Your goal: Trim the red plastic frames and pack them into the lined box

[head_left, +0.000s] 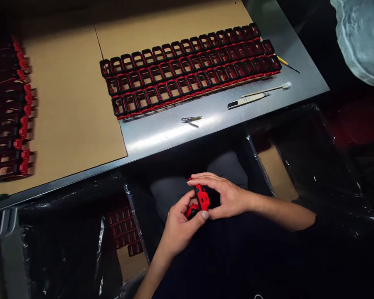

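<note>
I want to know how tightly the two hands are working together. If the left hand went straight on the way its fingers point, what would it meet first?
Almost at once the red-and-black part that the left hand already grips, and just past it the right hand. Depth is hard to judge.

left hand (179, 226): bare, no glove, ring or watch; thumbnail short and pale
right hand (227, 197): bare, no glove, no ring or watch showing
left forearm (154, 272): uncovered as far as the lower picture edge
right forearm (280, 209): uncovered up to a dark sleeve near the elbow
lap (174, 189): grey cloth over both knees, darker clothing below it
</note>
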Demonstrator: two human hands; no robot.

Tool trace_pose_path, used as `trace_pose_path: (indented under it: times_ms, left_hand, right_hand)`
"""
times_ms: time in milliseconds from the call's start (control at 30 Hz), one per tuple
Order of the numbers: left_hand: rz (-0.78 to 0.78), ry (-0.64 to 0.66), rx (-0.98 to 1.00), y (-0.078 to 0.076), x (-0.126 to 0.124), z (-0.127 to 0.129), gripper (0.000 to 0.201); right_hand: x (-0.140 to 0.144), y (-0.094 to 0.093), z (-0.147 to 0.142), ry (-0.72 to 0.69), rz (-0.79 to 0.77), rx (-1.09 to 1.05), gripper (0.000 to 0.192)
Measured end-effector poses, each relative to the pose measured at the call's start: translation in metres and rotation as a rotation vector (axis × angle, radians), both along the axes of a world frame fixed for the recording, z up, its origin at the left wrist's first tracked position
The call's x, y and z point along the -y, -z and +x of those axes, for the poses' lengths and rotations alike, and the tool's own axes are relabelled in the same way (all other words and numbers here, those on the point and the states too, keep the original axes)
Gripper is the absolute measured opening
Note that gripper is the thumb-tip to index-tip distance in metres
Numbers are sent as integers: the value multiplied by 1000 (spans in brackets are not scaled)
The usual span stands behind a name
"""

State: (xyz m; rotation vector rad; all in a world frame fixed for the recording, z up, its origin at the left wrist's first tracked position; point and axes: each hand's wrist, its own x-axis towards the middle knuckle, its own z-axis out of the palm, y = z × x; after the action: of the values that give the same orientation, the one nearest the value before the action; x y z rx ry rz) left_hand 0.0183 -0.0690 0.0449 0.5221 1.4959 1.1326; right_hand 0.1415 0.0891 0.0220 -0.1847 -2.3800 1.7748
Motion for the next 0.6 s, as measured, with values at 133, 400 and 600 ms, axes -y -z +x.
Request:
trace_pose_path:
  times_ms: [133, 400, 600]
  left_hand:
    - [-12, -26, 14, 1, 0, 2, 50]
    - [-22, -83, -119, -4, 5, 3, 51]
    - [1, -126, -208, -2, 6, 4, 53]
  right_hand:
    - [-1, -3, 0, -6, -4, 7, 83]
    - [-21, -13, 9, 32, -459, 132, 56]
    - [-20, -23, 9, 48, -637, 232, 25]
